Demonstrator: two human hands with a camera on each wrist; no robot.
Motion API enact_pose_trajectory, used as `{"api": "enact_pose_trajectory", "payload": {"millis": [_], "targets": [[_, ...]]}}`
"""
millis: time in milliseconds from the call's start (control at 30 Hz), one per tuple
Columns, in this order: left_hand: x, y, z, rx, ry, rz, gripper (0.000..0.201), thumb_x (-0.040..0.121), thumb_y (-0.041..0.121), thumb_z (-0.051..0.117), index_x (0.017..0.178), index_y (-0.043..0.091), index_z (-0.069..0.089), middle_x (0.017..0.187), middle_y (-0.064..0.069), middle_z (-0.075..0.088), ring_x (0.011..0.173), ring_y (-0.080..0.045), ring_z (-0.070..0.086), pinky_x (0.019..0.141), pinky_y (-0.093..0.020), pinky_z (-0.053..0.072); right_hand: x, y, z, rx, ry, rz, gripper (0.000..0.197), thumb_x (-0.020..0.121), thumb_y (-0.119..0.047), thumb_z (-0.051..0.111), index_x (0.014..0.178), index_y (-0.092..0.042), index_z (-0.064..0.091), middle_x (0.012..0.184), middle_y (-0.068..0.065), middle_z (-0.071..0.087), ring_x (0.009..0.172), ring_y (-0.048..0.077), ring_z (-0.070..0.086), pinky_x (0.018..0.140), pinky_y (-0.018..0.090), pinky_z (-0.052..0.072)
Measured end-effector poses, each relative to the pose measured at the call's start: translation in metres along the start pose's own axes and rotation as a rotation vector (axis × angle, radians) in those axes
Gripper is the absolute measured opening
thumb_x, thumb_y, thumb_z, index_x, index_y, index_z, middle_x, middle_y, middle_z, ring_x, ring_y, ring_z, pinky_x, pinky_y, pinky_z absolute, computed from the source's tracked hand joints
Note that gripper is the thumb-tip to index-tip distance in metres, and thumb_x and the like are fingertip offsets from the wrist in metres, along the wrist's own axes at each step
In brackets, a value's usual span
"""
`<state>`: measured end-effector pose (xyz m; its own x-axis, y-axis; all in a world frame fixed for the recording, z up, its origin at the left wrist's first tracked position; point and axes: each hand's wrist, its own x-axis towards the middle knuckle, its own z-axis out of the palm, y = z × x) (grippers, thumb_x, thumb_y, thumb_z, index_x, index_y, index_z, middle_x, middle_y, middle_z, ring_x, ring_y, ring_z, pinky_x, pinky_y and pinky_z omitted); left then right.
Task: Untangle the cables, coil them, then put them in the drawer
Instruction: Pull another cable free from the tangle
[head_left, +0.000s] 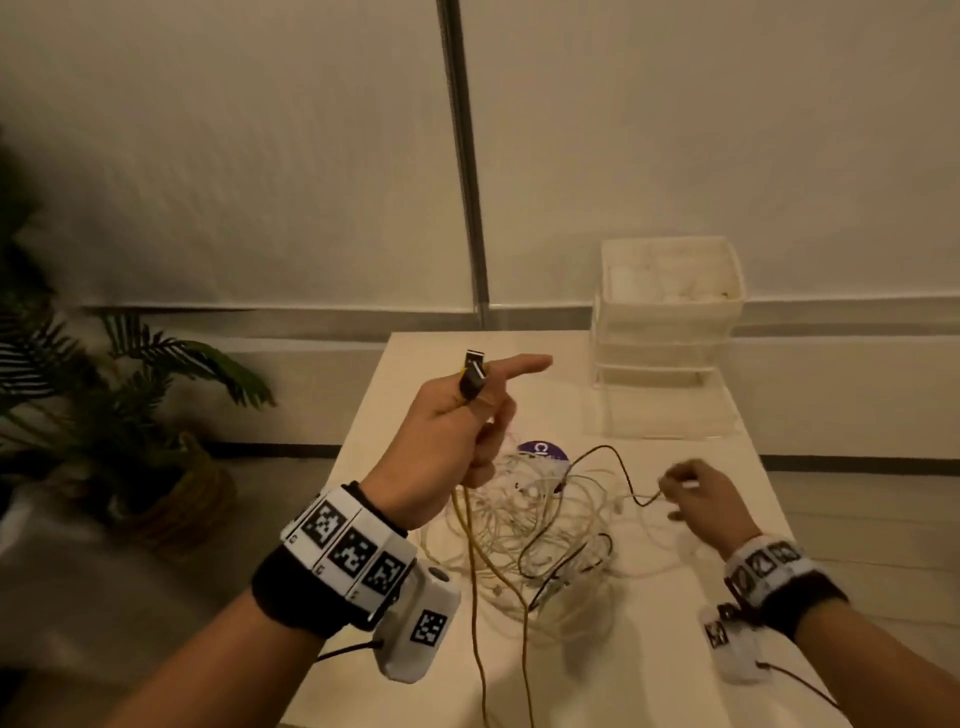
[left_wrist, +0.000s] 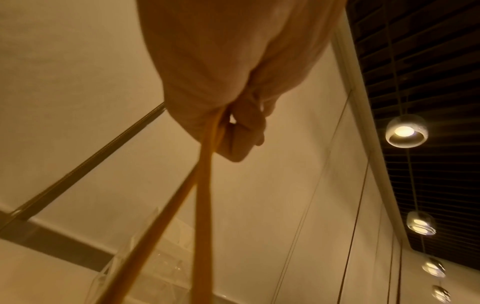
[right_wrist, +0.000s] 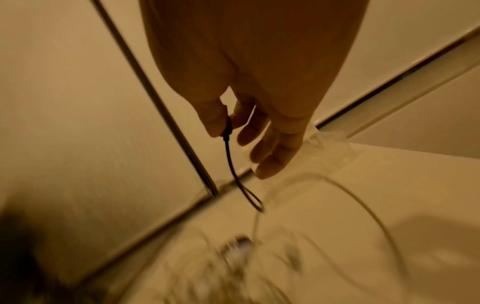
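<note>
- Purple, on a round label (head_left: 543, 451) behind the tangle (head_left: 545, 535): it bears white lettering, half hidden by cables, of which only a "C" can be made out.
- Black-and-white square code tags ring both wristbands and mark the white camera pods under the wrists.
- The left hand (head_left: 457, 441) is raised above the near left part of the table (head_left: 691, 493); its lower fingers curl round a yellow cable (head_left: 474, 571), the forefinger points straight out, and a black plug (head_left: 474, 375) stands up above the knuckles.
- In the left wrist view two runs of the yellow cable (left_wrist: 202, 185) drop from the closed fingers (left_wrist: 246, 127).
- The right hand (head_left: 701, 493) is low over the table's right side, thumb and forefinger pinching a thin dark cable (head_left: 618, 467) that arcs back to the tangle; its other fingers hang loose.
- The right wrist view shows that dark cable (right_wrist: 228, 144) bent into a narrow loop below the pinch.
- The tangle is a loose heap of thin pale cables with a few dark ones, lying mid-table between the hands.
- A clear plastic drawer unit (head_left: 667, 317) stands at the far right corner, well apart from the heap; its top tray holds pale things too blurred to name.
- A potted palm (head_left: 104, 395) in a woven basket stands on the floor to the left.
</note>
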<state>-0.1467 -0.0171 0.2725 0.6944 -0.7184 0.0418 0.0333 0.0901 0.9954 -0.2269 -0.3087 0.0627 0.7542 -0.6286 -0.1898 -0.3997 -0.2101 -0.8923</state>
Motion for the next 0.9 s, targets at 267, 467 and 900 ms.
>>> {"api": "enact_pose_trajectory", "payload": {"millis": [267, 467, 900], "targets": [[0.032, 0.001, 0.023, 0.035, 0.081, 0.053, 0.028, 0.1, 0.031, 0.05, 0.113, 0.019, 0.071, 0.062, -0.001, 0.02, 0.049, -0.014, 0.015, 0.041, -0.019, 0.016, -0.038, -0.17, -0.029, 0.53, -0.164, -0.298, 0.006, 0.1, -0.01, 0.043, 0.101, -0.01, 0.049, 0.066, 0.009, 0.053, 0.055, 0.022, 0.049, 0.056, 0.034, 0.047], [0.044, 0.012, 0.036, 0.045, 0.202, 0.091, 0.022, 0.091, 0.012, 0.067, 0.11, 0.024, 0.067, 0.057, 0.01, 0.043, 0.044, -0.009, 0.029, 0.041, -0.021, 0.021, -0.085, -0.221, -0.002, 0.448, -0.411, -0.47, 0.021, 0.095, 0.011, 0.038, 0.109, -0.003, 0.047, 0.079, 0.015, 0.063, 0.058, 0.015, 0.053, 0.054, 0.026, 0.041], [0.046, 0.019, 0.031, 0.067, 0.128, 0.127, 0.043, 0.096, 0.037, 0.059, 0.102, -0.005, 0.066, 0.054, -0.002, 0.05, 0.042, -0.015, 0.042, 0.04, -0.023, 0.033, -0.121, -0.242, 0.024, 0.397, -0.157, -0.621, 0.016, 0.088, 0.004, 0.06, 0.096, -0.004, 0.071, 0.074, 0.017, 0.072, 0.061, 0.032, 0.069, 0.056, 0.039, 0.057]]}}
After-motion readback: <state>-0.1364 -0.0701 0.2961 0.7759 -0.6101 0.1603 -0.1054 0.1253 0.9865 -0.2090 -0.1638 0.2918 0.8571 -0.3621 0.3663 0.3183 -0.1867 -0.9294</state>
